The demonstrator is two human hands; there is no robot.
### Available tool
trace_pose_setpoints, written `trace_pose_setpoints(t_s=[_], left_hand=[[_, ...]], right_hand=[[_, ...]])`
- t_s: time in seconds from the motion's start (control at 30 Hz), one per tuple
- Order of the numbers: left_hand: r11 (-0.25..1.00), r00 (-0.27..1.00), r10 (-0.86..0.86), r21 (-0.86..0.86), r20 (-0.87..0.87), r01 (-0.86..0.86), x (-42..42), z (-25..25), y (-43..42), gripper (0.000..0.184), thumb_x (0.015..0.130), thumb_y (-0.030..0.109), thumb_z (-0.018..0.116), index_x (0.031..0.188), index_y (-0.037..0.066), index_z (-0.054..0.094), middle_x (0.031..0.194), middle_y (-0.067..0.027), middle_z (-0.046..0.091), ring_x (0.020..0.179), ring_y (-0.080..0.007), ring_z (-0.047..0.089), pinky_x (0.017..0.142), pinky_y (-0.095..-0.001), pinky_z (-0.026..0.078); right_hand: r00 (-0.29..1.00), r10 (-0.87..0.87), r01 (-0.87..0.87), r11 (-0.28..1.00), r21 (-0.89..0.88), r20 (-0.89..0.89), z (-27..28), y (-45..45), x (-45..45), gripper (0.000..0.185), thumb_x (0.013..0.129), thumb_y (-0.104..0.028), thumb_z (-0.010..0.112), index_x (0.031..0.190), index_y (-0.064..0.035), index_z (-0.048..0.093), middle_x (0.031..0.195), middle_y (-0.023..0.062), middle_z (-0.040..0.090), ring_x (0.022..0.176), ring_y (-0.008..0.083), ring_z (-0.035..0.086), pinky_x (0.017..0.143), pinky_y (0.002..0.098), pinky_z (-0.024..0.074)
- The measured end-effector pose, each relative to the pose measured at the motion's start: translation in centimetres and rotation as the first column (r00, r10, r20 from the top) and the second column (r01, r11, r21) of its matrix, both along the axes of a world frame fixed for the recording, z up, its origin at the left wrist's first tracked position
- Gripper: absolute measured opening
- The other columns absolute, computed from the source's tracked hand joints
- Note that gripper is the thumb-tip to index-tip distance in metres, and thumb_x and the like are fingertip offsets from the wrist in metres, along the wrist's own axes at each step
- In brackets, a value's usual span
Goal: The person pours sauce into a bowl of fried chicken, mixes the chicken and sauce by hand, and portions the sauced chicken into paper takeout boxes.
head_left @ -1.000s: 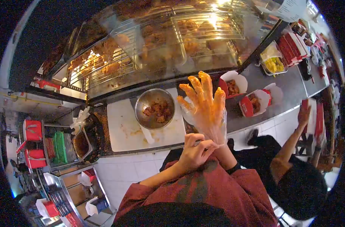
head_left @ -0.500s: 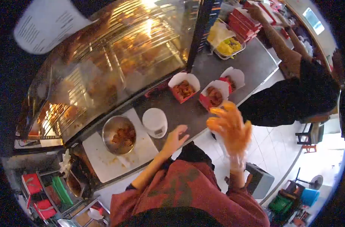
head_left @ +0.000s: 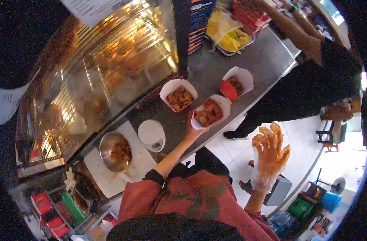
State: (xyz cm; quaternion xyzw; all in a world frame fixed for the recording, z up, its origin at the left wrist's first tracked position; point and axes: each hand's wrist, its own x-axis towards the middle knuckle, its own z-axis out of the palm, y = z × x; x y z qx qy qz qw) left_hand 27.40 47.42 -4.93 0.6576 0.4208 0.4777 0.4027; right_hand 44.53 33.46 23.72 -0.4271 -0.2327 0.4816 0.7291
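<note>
My left hand (head_left: 194,129) is bare and closed around the near side of a food box (head_left: 211,112) filled with brown pieces. Its thumb and fingers are partly hidden by the box. Out to the right, above the floor, my right hand (head_left: 269,154) wears a clear glove smeared orange; its fingers are spread and hold nothing. Two more filled boxes stand on the counter, one to the left (head_left: 178,96) and one behind (head_left: 236,83). A round white scale (head_left: 151,135) sits left of my left hand, beside a white board (head_left: 141,160) bearing a metal bowl (head_left: 115,152).
A heated glass cabinet (head_left: 107,68) lines the left. At the back are a tray of yellow food (head_left: 229,36) and stacked red boxes (head_left: 252,16). Another person in black (head_left: 300,90) reaches over the counter's far end. A grey bin (head_left: 280,191) stands on the floor.
My left hand has left the glove cuff, moved right and taken hold of the near box. My gloved right hand has swung outward to the right. The camera view has turned.
</note>
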Motion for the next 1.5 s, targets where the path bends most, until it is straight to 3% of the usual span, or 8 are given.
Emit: trace_pose_setpoints(t_s=[0.17,0.23,0.63,0.73,0.97,1.3,1.43,1.5], left_hand=[[0.99,0.994,0.043,-0.131,-0.103,-0.056,-10.8,5.9,-6.8,0.092,0.045,0.013,0.083,0.123,0.002,0.035,0.114,-0.0155,0.043,0.107,-0.0308,0.045,0.095,-0.0374,0.036],[0.99,0.965,0.09,-0.088,-0.244,-0.115,-14.4,6.9,-8.0,0.092,0.046,0.013,0.083,0.124,0.001,0.035,0.115,-0.0153,0.042,0.108,-0.0302,0.045,0.096,-0.0367,0.035],[0.887,0.946,0.303,-0.397,0.111,-0.237,-19.9,6.1,-8.0,0.1,0.046,0.02,0.084,0.127,-0.003,0.029,0.122,-0.0149,0.039,0.114,-0.0266,0.041,0.097,-0.0363,0.034],[0.871,0.869,0.458,-0.099,-0.189,-0.481,-21.1,7.8,-5.7,0.092,0.05,0.014,0.082,0.125,-0.001,0.031,0.121,-0.0152,0.041,0.112,-0.0259,0.044,0.094,-0.035,0.037],[0.937,0.905,0.246,-0.152,-0.348,-0.314,-23.5,8.7,-9.6,0.077,0.064,0.032,0.076,0.122,-0.003,0.038,0.131,-0.0207,0.034,0.115,-0.0328,0.042,0.098,-0.0369,0.031],[0.343,0.665,-0.714,-0.937,-0.218,0.061,-36.4,11.4,-29.8,0.042,0.083,0.029,0.052,0.118,0.004,0.049,0.1,-0.0248,0.054,0.088,-0.0377,0.055,0.078,-0.0429,0.043],[0.723,0.555,-0.311,-0.571,-0.771,-0.388,-31.6,15.0,-24.4,0.019,0.083,0.019,0.045,0.092,0.003,0.052,0.079,-0.0205,0.058,0.075,-0.0378,0.058,0.064,-0.0456,0.046],[0.888,0.55,-0.228,-0.404,-0.803,-0.222,-28.7,9.9,-20.3,0.037,0.086,0.021,0.043,0.122,0.012,0.044,0.073,-0.0153,0.059,0.056,-0.034,0.058,0.052,-0.0457,0.046]], right_hand=[[0.979,-0.124,0.108,0.989,-0.103,-0.164,-0.9,2.4,-1.3,0.067,0.088,-0.054,0.029,0.134,-0.0056,0.03,0.122,0.0196,0.046,0.096,0.024,0.051,0.084,0.0367,0.0407],[0.99,0.123,-0.125,0.992,-0.021,-0.073,-0.8,4.0,-2.7,0.068,0.088,-0.055,0.029,0.134,-0.0048,0.029,0.122,0.0202,0.045,0.096,0.0238,0.051,0.084,0.0371,0.0418],[0.947,0.234,-0.239,0.971,0.003,-0.222,-2.3,4.0,-7.5,0.064,0.089,-0.051,0.03,0.132,-0.0038,0.032,0.133,0.0129,0.038,0.118,0.0289,0.042,0.093,0.0437,0.0386],[0.96,0.198,-0.205,0.979,-0.011,-0.196,-2.4,3.7,-7.8,0.064,0.089,-0.05,0.03,0.131,-0.0019,0.032,0.132,0.0134,0.039,0.116,0.0278,0.042,0.093,0.0423,0.0378],[0.909,0.373,-0.358,0.928,0.106,-0.189,-1.0,4.1,-9.8,0.06,0.091,-0.046,0.031,0.129,-0.0008,0.035,0.126,0.0151,0.045,0.112,0.0295,0.046,0.094,0.0427,0.0374],[0.864,0.437,-0.459,0.888,0.034,0.251,0.4,8.2,-17.0,0.057,0.083,-0.042,0.054,0.112,0.0064,0.048,0.107,0.0204,0.057,0.091,0.0313,0.06,0.081,0.0396,0.0487],[0.861,0.322,-0.289,0.947,-0.141,0.394,-0.1,8.7,-18.6,0.045,0.086,-0.033,0.054,0.106,0.0063,0.052,0.103,0.0182,0.059,0.089,0.0263,0.062,0.079,0.0355,0.05],[0.881,0.353,-0.325,0.935,-0.142,0.316,-0.4,8.7,-18.7,0.039,0.087,-0.028,0.052,0.105,0.006,0.053,0.102,0.0173,0.06,0.086,0.0243,0.063,0.076,0.0338,0.051]])
